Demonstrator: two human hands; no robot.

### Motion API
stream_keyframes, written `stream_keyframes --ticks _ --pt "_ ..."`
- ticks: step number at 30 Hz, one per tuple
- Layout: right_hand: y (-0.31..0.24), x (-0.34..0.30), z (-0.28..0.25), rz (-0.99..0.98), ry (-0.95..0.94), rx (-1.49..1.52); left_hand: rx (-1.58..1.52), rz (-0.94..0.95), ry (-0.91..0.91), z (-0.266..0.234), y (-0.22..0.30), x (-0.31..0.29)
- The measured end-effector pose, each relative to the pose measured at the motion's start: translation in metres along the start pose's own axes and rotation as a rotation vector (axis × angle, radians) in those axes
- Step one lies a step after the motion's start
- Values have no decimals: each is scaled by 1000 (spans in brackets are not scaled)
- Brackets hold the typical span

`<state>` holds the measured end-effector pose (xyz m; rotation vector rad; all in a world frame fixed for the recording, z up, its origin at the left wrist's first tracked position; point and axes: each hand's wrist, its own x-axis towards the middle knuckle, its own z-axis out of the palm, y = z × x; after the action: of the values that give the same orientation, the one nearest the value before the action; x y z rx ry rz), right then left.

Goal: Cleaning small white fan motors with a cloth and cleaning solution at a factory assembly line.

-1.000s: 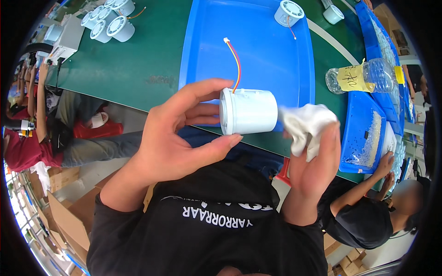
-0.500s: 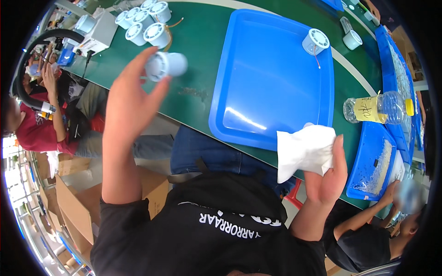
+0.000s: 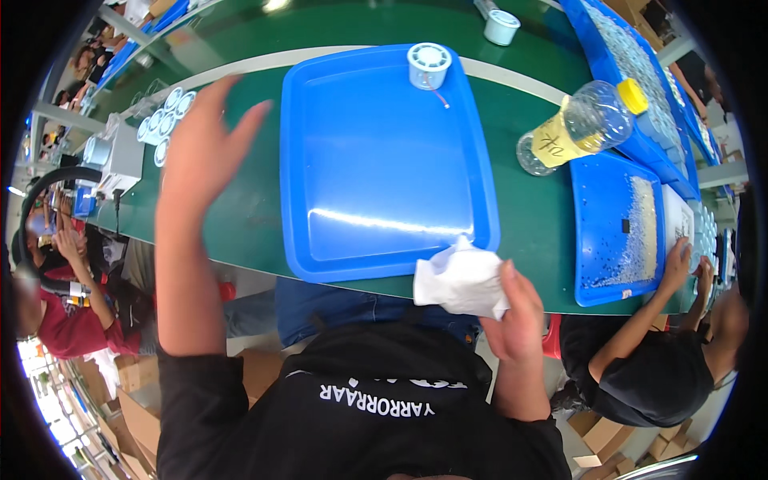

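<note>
My left hand (image 3: 202,148) is raised over the left part of the green table, with thumb and index finger spread apart and nothing visible between them. Just beyond it stand several pale blue round plastic units (image 3: 166,120), partly hidden by the hand. A white cloth (image 3: 462,280) is gripped in my right hand (image 3: 516,316) at the near right corner of a large blue tray (image 3: 292,160). One pale blue round unit with a slotted top (image 3: 429,66) sits at the tray's far right corner, a thin wire trailing from it.
To the right lies a clear plastic bottle (image 3: 572,128) with a yellow cap, beside a blue bin (image 3: 588,240) of small pale pieces. A grey box (image 3: 124,160) with a black hose (image 3: 48,180) stands at the left. People sit on both sides.
The pale blue round unit has left my left hand, which is now spread by the group. My view has turned right, so the tray appears further left. The cloth stays in my right hand.
</note>
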<state>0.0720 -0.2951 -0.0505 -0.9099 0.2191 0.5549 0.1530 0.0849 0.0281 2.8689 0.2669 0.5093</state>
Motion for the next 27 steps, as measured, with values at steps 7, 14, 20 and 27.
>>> stream_keyframes --ticks 7,14,20,27 --pt "14 -4 17 134 -243 -47 -107 432 -141 99 124 78" --pt "9 -10 20 140 -178 -97 -173 388 -369 87 112 61" --pt "-22 4 9 -73 -3 -31 -1297 -102 -590 47 95 -34" --pt "-27 8 71 -691 -50 -958 -1584 -280 -457 22 93 -128"
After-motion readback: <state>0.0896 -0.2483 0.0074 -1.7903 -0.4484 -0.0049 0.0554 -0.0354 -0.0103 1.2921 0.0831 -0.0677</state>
